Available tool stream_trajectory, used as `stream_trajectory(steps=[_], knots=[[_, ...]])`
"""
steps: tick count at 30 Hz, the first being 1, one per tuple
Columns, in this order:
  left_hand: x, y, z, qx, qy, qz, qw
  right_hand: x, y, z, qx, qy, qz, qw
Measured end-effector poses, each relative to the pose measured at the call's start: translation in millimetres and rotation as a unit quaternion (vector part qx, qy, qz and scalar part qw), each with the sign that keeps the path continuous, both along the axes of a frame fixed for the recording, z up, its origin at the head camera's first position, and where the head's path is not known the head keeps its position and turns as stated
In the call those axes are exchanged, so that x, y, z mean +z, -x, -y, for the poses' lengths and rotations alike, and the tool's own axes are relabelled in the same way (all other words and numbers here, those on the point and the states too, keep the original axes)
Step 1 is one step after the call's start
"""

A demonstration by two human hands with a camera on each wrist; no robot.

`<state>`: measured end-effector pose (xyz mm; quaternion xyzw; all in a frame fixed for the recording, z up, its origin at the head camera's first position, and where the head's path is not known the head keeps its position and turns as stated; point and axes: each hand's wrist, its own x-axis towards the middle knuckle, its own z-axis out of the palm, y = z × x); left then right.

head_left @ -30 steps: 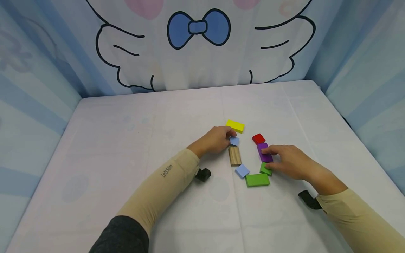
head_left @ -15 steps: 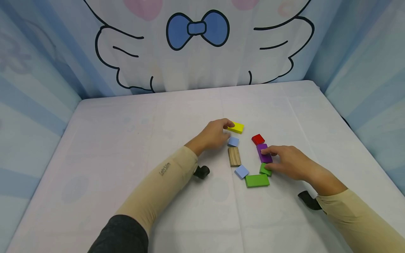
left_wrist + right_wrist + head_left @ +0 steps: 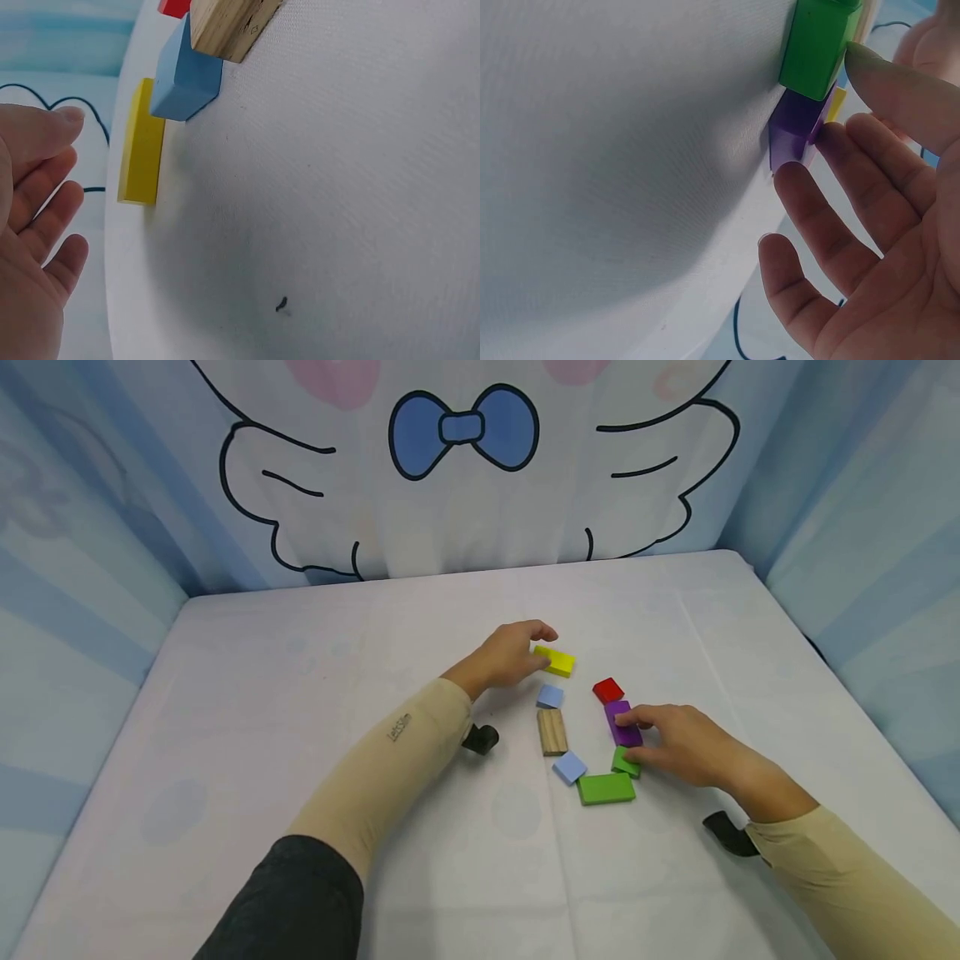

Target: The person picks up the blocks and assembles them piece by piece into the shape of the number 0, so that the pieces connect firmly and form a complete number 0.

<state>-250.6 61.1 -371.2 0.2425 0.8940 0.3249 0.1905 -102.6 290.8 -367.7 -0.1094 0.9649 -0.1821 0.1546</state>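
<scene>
My left hand hovers at the yellow block, fingers spread past its far side and the thumb overlapping its left end in the head view. The left wrist view shows nothing in its grasp. My right hand rests its fingertips at the purple block, while its thumb touches the small green block. A red block sits just beyond the purple one. Down the left side lie a light blue block, a wooden block and a second light blue block.
A long green block forms the near side of this loose ring of blocks. All of them lie on a white-covered table. Printed blue curtains hang along its back and sides.
My left hand has left the upper light blue block and moved away from me to the yellow block, its fingers rising past it. The right hand stays at the purple and small green blocks.
</scene>
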Motion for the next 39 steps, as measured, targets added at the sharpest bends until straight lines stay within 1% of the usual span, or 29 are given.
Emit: stream_trajectory(steps=[9,14,18,24,31,36,39], knots=[[-7.6,8.8,-5.2,0.000,-0.005,0.016,0.9999,0.5,0.8,0.3,0.006,0.000,0.000,1.0000],[-12.1,12.9,-6.0,0.007,-0.003,0.031,0.9995,0.6,0.4,0.9,0.007,0.002,-0.001,1.0000],[-16.3,16.4,-5.3,0.011,0.000,0.034,0.9994,0.9,-0.2,1.2,0.006,0.004,-0.001,1.0000],[-21.6,20.7,-4.8,0.015,-0.012,0.042,0.9989,1.3,-1.5,1.5,0.003,0.004,-0.001,1.0000],[-26.0,22.1,-6.1,0.007,-0.006,0.028,0.9996,1.9,-2.1,1.6,-0.001,0.001,0.001,1.0000],[-25.3,21.4,-7.1,-0.002,0.000,0.017,0.9999,2.4,-2.4,1.2,-0.002,0.002,0.001,1.0000],[-23.9,20.7,-8.0,-0.001,0.002,0.013,0.9999,2.9,-2.6,1.1,-0.001,0.002,-0.001,1.0000]])
